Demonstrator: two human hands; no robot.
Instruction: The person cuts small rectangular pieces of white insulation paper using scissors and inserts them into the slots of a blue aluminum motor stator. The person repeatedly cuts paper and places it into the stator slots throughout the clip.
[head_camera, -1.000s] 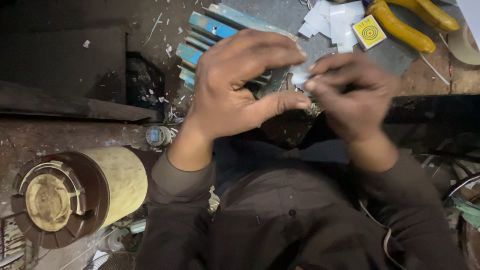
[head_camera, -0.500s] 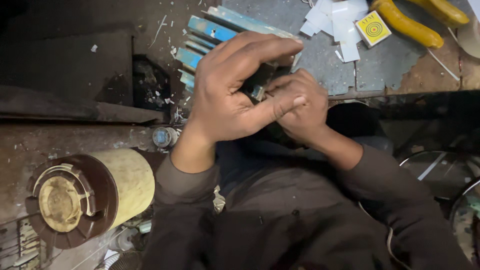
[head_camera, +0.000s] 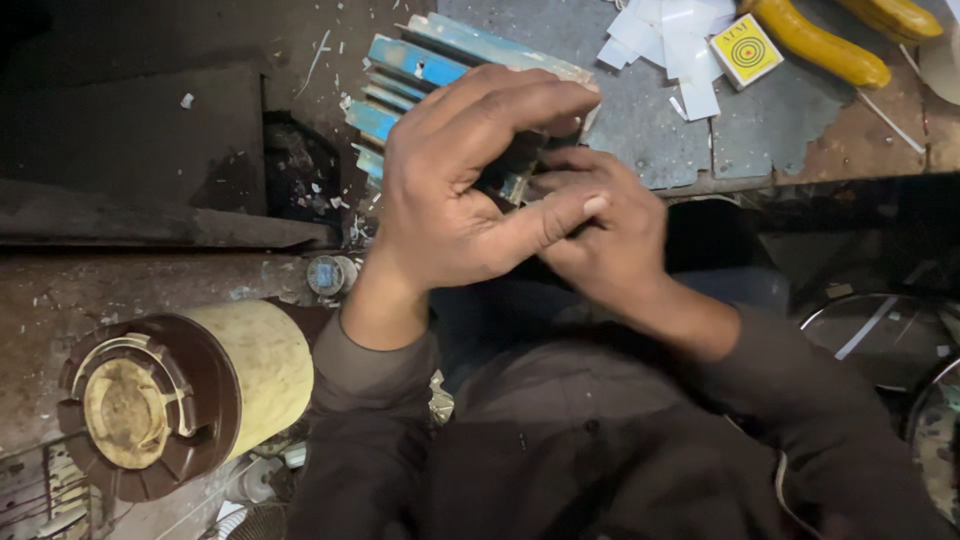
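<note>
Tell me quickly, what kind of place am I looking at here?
Probably a small repair or metal workshop: a rusty, littered workbench, yellow-handled pliers, a blue finned metal block and a cylindrical filter surround the left hand and right hand.

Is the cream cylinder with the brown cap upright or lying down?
Lying on its side: the cream cylinder runs level along the bench, brown cap facing sideways.

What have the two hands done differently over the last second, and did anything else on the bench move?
The right hand has slid in under the left hand; a second ago they were side by side, fingertips meeting. What they pinch is hidden. The blue-edged plates, yellow-handled pliers, paper scraps and cream cylinder stayed put.
</note>
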